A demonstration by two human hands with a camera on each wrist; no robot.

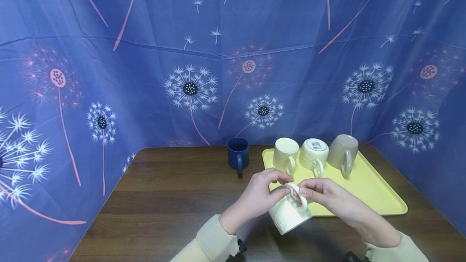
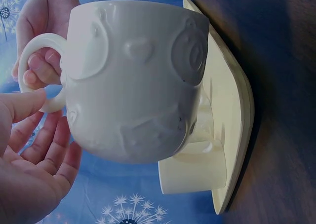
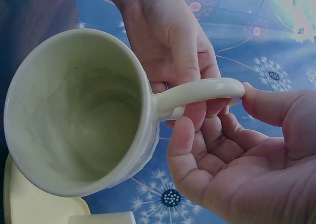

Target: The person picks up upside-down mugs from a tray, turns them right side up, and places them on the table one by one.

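Observation:
Both hands hold a white mug (image 1: 289,215) by its handle, above the wooden table near the tray's front left corner. Raised shapes, like a face, stand out on its side (image 2: 133,86) in the left wrist view. The mug is tilted, and the right wrist view looks into its hollow inside (image 3: 103,120). My left hand (image 1: 260,191) pinches the handle from the left, thumb laid on it. From the other side my right hand (image 1: 329,195) grips the handle (image 3: 207,90), thumb at its outer bend and fingers curled at the loop.
A yellow tray (image 1: 375,193) lies on the right of the brown table (image 1: 164,205). Along its back stand a cream mug (image 1: 284,157), an upturned white mug (image 1: 313,159) with a label on its base, and a grey mug (image 1: 338,155). Left of them stands a dark blue mug (image 1: 233,160).

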